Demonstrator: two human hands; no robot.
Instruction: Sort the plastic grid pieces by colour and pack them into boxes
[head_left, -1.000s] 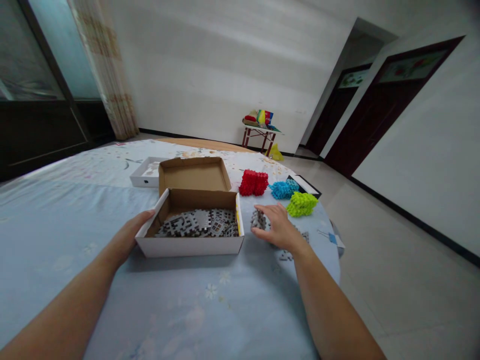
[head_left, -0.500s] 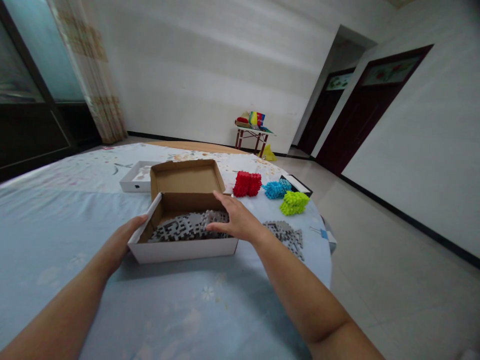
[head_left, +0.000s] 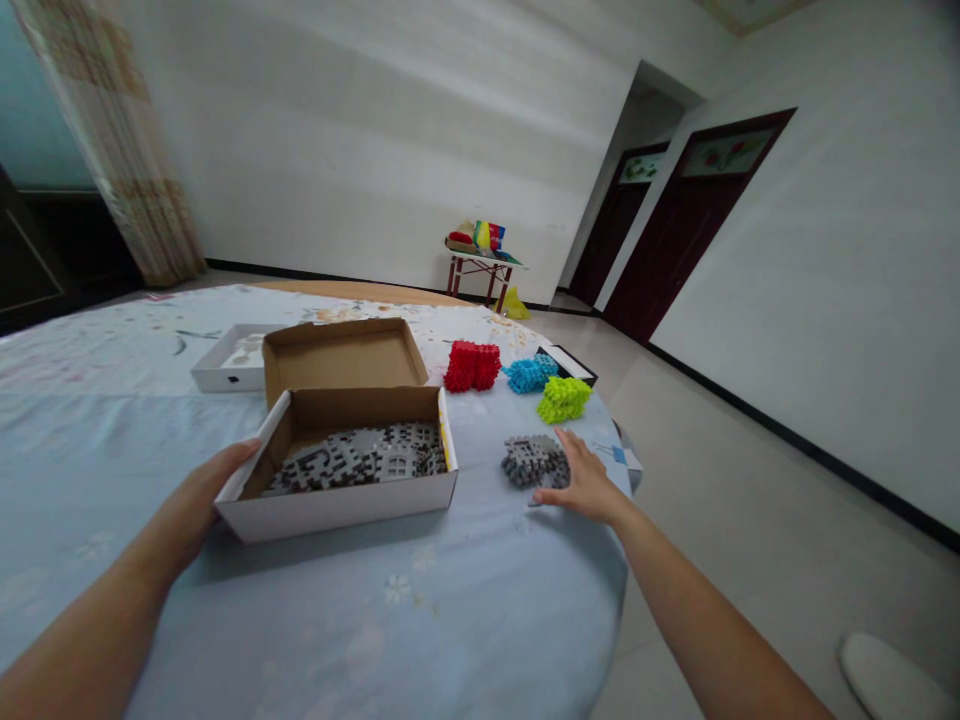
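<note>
A white cardboard box (head_left: pixel 341 510) with a brown inside stands on the table, its lid (head_left: pixel 345 358) folded back. Grey interlocking plastic pieces (head_left: pixel 360 455) fill much of its bottom. At the box's left wall is my left hand (head_left: pixel 217 480), holding it by the edge, with some fingers hidden behind the wall. To the right of the box lies a heap of grey plastic pieces (head_left: pixel 534 460) on the cloth. My right hand (head_left: pixel 585 482) is at the right side of this heap, thumb and fingers spread; whether it touches the pieces I cannot tell.
Red (head_left: pixel 472 366), blue (head_left: pixel 531 374) and lime-green (head_left: pixel 564 399) clusters of pieces sit beyond the grey heap. A dark-rimmed tray (head_left: pixel 568 363) lies behind them. At the back left stands a white box (head_left: pixel 225 375). The table's rounded edge runs close by my right hand.
My right hand has moved right, from above the box to the grey heap, which is now more bunched up. My left hand stays on the box. The view has turned slightly right.
</note>
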